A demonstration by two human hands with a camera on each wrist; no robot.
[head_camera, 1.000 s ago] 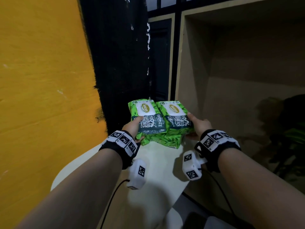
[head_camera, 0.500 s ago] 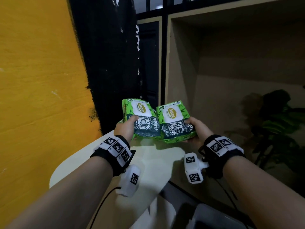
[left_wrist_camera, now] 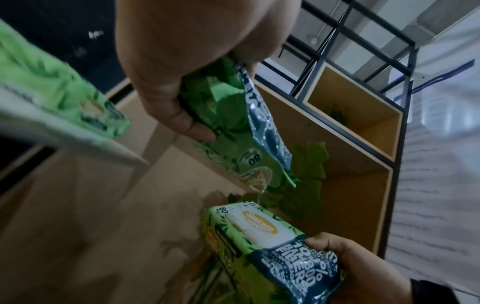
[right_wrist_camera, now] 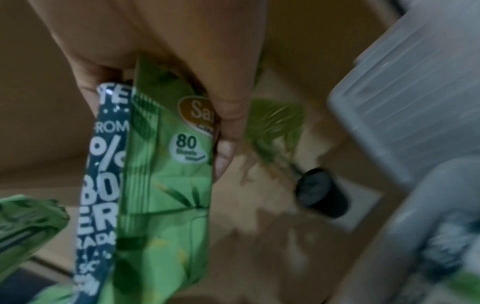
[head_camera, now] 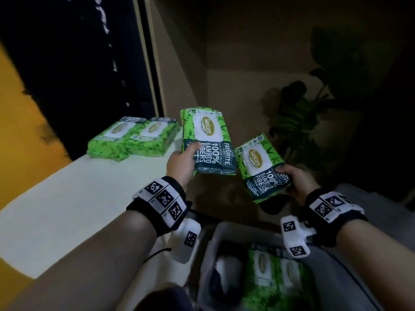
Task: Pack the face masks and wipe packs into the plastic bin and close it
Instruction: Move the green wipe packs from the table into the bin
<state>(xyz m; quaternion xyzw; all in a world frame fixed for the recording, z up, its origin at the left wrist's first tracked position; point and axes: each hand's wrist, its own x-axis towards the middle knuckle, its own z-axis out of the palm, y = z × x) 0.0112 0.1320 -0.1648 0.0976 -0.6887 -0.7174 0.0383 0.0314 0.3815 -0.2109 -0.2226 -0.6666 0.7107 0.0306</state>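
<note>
Left hand (head_camera: pixel 181 162) grips one green wipe pack (head_camera: pixel 207 140) by its near end, thumb on top over the dark label, fingers curled underneath. Pack is held in the air, label side up, just past the table edge. Right hand (head_camera: pixel 296 184) grips a second wipe pack (head_camera: pixel 261 167) the same way, thumb on top, fingers under; this one sits lower and is tilted a bit to the right. The 2 packs are apart, not touching.

Below & near the right wrist: grey plastic bin (head_camera: pixel 211 248), open, w/ green wipe packs in the bin (head_camera: pixel 271 272) lying flat side by side, plus something white (head_camera: pixel 229 269) at its left end; too blurred to say what. Right wrist view shows a translucent ribbed panel (right_wrist_camera: pixel 405 86) close by, maybe the lid, can't tell.

Left of the hands: white table (head_camera: pixel 74 198) w/ two more wipe packs (head_camera: pixel 132 138) lying flat side by side at its far end. Behind: wooden shelf unit (left_wrist_camera: pixel 358 127) and a potted plant (head_camera: pixel 296 122) w/ dark pot. Yellow wall (head_camera: pixel 20 140) at far left.
</note>
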